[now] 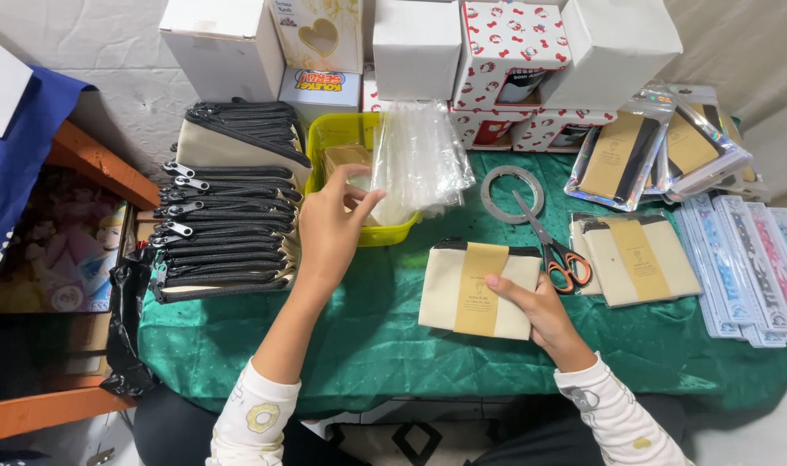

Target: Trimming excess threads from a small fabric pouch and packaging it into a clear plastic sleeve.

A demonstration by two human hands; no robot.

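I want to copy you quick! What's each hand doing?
Left hand: open, reaching to the clear bags.
Right hand: holding the cream pouch.

Light over my work is bright and even, shadows soft. Glare marks the clear plastic bags point(419, 160); edges beyond them bend slightly.
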